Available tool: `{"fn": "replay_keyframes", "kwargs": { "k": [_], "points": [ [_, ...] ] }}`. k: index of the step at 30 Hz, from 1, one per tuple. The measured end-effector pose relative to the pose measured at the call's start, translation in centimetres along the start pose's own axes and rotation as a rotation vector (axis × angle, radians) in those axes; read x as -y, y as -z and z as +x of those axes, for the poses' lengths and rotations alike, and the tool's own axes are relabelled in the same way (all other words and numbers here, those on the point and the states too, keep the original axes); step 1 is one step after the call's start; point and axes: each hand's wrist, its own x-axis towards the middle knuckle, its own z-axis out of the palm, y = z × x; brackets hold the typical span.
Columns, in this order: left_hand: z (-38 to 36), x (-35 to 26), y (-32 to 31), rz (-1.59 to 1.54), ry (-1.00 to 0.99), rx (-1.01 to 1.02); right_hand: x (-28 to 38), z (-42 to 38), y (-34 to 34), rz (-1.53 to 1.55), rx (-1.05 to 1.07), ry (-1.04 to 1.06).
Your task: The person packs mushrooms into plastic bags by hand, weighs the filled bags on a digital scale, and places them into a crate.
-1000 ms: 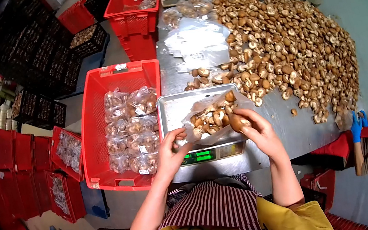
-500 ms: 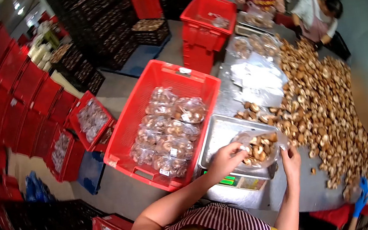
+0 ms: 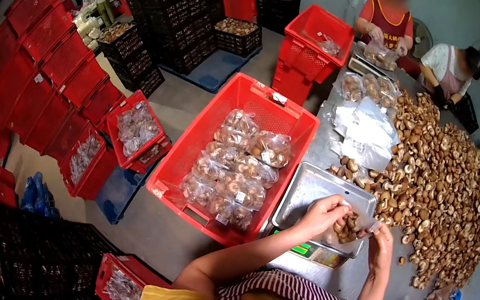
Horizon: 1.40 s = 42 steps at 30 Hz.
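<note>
Over the tray of the scale (image 3: pixel 319 181) was a clear bag (image 3: pixel 364 222) with brown mushrooms (image 3: pixel 346 231) inside; whether its base touched the metal could not be told. The left hand (image 3: pixel 323 216) pinched the bag's edge between its fingers, while the right hand (image 3: pixel 381 245) had its fingers closed on the opposite edge, a grip that probably spread the mouth and steadied the load. Left of the scale stood a red crate (image 3: pixel 276 123) of filled packs (image 3: pixel 243 171), apparently near enough for a short reach. Beyond the scale lay flat plastic bags (image 3: pixel 368 137) on the tabletop (image 3: pixel 346 280), likely stacked for easy picking. Right of the scale spread a heap of loose mushrooms (image 3: pixel 445 194), seemingly within arm's reach. On the scale's near side, a green display (image 3: pixel 300 249) faced the person, presumably for reading.
</note>
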Motion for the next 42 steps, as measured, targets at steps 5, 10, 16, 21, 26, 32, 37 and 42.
{"fn": "replay_keyframes", "kwargs": {
  "k": [5, 10, 16, 21, 26, 32, 37, 42],
  "points": [
    [-0.9, -1.7, -0.8, 0.083, 0.031, -0.005, 1.9, 0.8, -2.5, 0.135, 0.061, 0.015],
    [-1.2, -2.6, -2.5, 0.096, 0.075, 0.097, 0.4, 2.3, -3.5, 0.031, 0.21, 0.0],
    [0.3, -0.1, -0.8, 0.342, -0.058, 0.335, -1.7, 3.9, -1.2, -0.18, 0.092, -0.042],
    [4.0, 3.9, 3.7, 0.306, 0.089, 0.1, -2.8, 5.3, -1.0, -0.783, 0.052, 0.221],
    [5.8, 5.6, 5.0, 0.794, -0.142, 0.092, -4.9, 5.4, 1.6, -0.684, -0.003, 0.13],
    [7.5, 5.6, 8.7, 0.362, 0.183, 0.209, -5.5, 3.9, 3.0, -0.436, 0.027, -0.109],
    [7.5, 2.6, 5.7, 1.212, -0.235, 0.184, -5.0, 4.9, 0.9, -0.71, 0.032, -0.008],
    [11.1, 4.7, 7.4, 0.899, 0.14, -0.282, -4.4, 3.4, -1.9, -1.34, 0.345, 0.488]
  ]
}}
